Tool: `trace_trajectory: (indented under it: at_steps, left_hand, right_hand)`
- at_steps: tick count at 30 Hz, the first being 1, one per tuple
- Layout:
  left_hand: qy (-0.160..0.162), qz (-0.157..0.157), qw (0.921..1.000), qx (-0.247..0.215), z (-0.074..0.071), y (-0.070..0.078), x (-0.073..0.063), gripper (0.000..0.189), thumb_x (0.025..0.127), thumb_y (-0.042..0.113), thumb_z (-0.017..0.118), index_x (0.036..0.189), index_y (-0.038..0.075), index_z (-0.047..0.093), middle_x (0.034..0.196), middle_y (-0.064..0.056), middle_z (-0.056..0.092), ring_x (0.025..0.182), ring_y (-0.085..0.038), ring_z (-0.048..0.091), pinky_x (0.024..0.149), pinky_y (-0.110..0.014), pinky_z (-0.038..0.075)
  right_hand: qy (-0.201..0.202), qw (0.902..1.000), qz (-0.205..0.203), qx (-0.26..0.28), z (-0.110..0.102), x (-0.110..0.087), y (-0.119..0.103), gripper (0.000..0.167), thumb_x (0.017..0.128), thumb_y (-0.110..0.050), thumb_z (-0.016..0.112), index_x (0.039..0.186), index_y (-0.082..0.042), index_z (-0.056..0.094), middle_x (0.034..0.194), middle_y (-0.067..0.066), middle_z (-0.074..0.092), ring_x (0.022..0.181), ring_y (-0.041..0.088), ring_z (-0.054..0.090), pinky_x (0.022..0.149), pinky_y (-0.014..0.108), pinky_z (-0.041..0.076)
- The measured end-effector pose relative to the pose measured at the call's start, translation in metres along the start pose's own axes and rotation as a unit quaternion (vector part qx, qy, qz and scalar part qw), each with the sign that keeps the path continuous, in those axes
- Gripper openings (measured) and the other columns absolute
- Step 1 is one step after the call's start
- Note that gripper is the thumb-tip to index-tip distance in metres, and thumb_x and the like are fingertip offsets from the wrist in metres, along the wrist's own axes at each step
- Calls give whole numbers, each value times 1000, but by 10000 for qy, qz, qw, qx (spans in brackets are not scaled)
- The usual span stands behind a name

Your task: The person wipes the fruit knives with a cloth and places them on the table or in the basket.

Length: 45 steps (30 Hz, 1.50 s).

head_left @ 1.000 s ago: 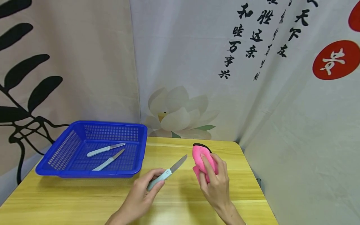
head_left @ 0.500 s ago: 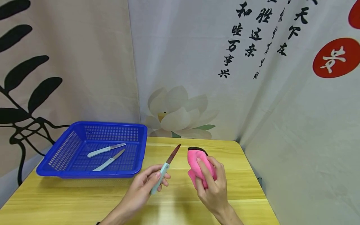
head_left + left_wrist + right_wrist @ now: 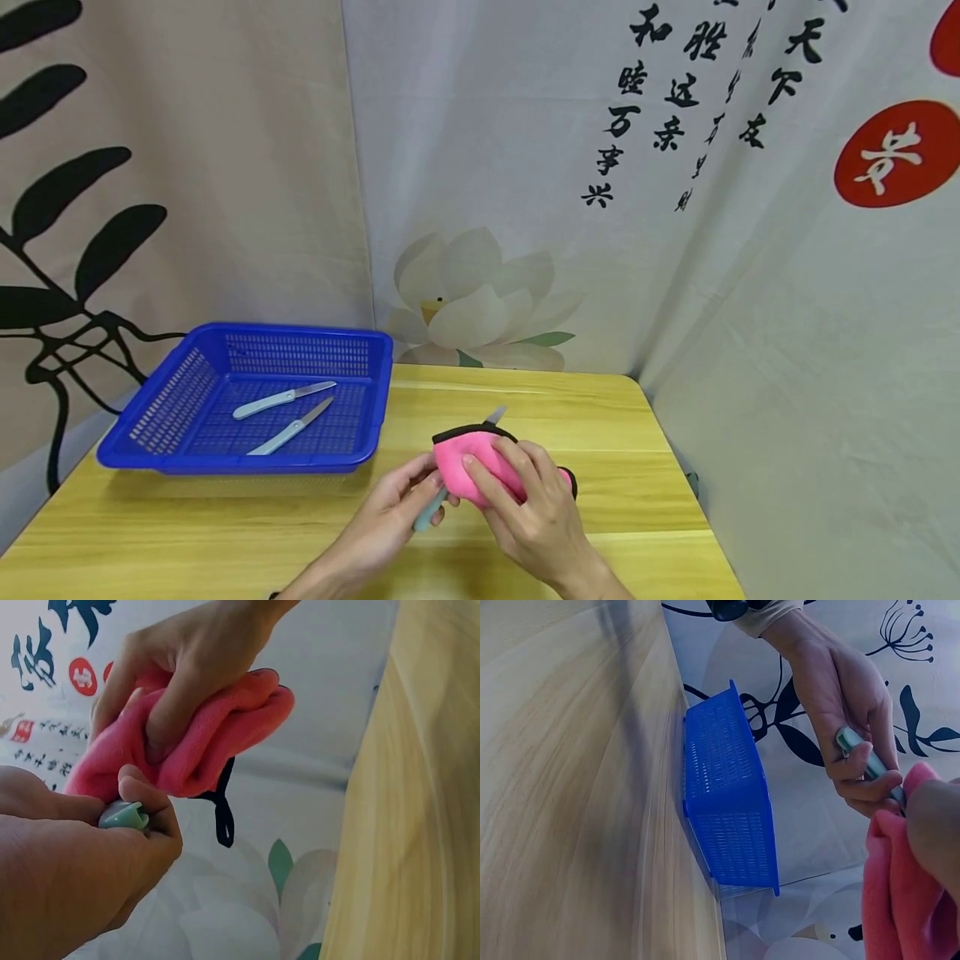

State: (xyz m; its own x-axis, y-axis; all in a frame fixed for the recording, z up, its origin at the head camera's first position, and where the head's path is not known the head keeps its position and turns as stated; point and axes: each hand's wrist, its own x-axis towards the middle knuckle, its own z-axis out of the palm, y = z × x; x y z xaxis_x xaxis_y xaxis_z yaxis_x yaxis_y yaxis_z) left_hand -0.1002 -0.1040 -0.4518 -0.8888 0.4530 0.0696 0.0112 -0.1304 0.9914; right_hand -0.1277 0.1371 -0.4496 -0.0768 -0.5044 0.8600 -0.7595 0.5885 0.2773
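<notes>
My left hand [image 3: 386, 508] grips the pale mint handle of a small knife [image 3: 429, 510], blade pointing away and up to the right. Folded in my right hand [image 3: 536, 517] is a pink cloth [image 3: 467, 465] with black edging. The cloth lies over the blade, covering most of it, and only the tip shows past the black edge. In the left wrist view the handle's butt end sticks out of the curled left fingers, and a black loop [image 3: 224, 821] hangs from the cloth. Both hands are above the table, close together.
A blue mesh basket [image 3: 367, 433] stands at the left of the wooden table [image 3: 637, 467]. In it lie two similar knives, an upper knife [image 3: 281, 400] and a lower knife [image 3: 292, 429]. Printed curtains [image 3: 480, 167] hang behind and to the right of the table.
The right hand has moved left with the pink cloth, which now covers most of the blade. The left hand still holds the knife, having tilted it during the last second.
</notes>
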Motion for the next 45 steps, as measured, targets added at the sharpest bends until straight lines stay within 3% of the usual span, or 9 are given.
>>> trace_trajectory:
  at_steps: [5,16,23,31,37,41,45]
  left_hand:
    - [59,-18,9998,191,2,1,-1,39,124,28,47,148,-1,57,112,-4,65,89,-8,58,77,-19,51]
    - [-107,-306,9993,-179,1,4,-2,44,123,31,49,150,-3,57,116,-4,66,91,-9,60,79,-19,54]
    - [-197,-228,9993,-235,0,3,-3,42,123,29,48,150,-2,58,116,-3,66,92,-10,59,81,-20,54]
    - [-248,-217,9985,-441,-2,0,-4,43,123,29,48,150,-4,57,118,-2,66,92,-8,59,81,-19,53]
    - [-36,-430,9967,-692,-2,2,-6,50,124,29,46,157,-8,50,123,0,66,95,-8,58,82,-17,53]
    - [218,-538,9962,-651,-3,4,-4,51,124,27,44,162,-7,46,123,0,65,95,-9,58,81,-17,52]
    - [388,-588,9959,-567,-2,4,-2,50,124,25,44,163,-7,46,121,0,65,95,-10,58,79,-17,51]
  right_hand:
    - [-154,9996,70,-230,2,-1,-2,29,114,-25,61,129,-12,82,127,23,75,99,35,65,77,38,61]
    - [-145,9966,433,-691,5,-2,8,32,114,-21,58,132,-11,82,126,25,73,96,37,63,74,41,60]
    - [-151,9943,608,-866,6,-5,18,32,115,-26,60,134,-11,81,127,26,73,96,37,63,69,42,60]
    - [-278,9895,1057,-951,-1,-9,32,34,117,-30,59,136,-11,80,129,27,72,99,39,63,72,47,61]
    - [-144,9811,1499,-1217,-9,-12,43,35,115,-30,62,137,-11,80,129,29,71,93,41,61,61,48,60]
    - [-22,9852,1349,-1055,-11,-10,39,34,115,-29,62,134,-8,81,127,29,72,95,41,63,63,49,62]
    - [146,9941,806,-705,-9,-4,26,32,114,-26,62,129,-6,82,123,29,73,95,40,65,68,45,63]
